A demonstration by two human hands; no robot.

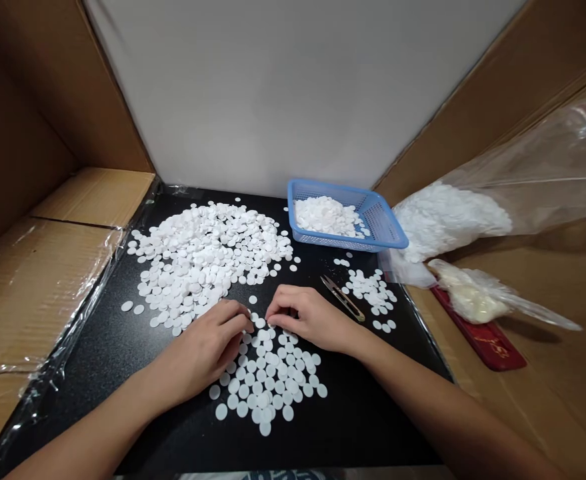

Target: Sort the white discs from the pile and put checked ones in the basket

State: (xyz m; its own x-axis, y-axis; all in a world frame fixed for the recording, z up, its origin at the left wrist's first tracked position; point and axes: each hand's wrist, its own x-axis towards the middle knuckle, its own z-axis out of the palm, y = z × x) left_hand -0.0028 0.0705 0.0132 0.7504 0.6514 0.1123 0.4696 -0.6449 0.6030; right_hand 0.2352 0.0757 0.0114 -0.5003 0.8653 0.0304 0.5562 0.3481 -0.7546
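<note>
Many small, flat white discs (267,380) lie loosely spread on the black tabletop between my forearms. My left hand (213,343) rests at the upper left of this spread, fingers curled and tips brought together beside a few discs; whatever is between them is hidden. Opposite it, my right hand (307,317) pinches with thumb and forefinger at the edge of a white disc. The two sets of fingertips are close but apart. A larger heap of discs (207,253) lies behind my left hand. Thread snips (343,298) lie just beyond my right wrist.
At the back right stands a blue plastic basket (393,233) partly filled with discs. A small disc group (373,291) lies right of the snips. Further right are a clear bag of white pieces (447,217), a knotted bag (473,297) and a red case (497,347). Cardboard walls (47,87) enclose the sides.
</note>
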